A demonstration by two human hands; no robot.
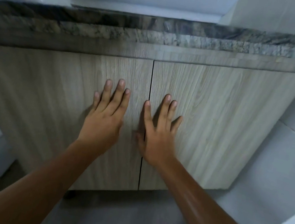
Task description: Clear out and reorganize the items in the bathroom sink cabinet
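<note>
Cabinet (223, 97) sat shut under the stone bench (137, 30), straight ahead of both hands. Items inside were hidden. Left door (46, 104) and right door (237, 127) met at a thin dark seam (151, 77) running top to bottom down the middle.

Left hand (106, 116) lay flat on the left door just beside the seam. Right hand (156, 133) lay flat on the right door, its thumb (139, 139) at or across the seam. Both grips were apart: fingers straight and spread, pointing up, clamped on nothing. Both hands were about equally near the seam, the right slightly closer.

No handles showed. Judgement: the free edges are at the seam, so opening means getting fingertips on those inner edges, or a push-latch press.

No brand, label or readable writing. Grey floor (125, 215) below.
</note>
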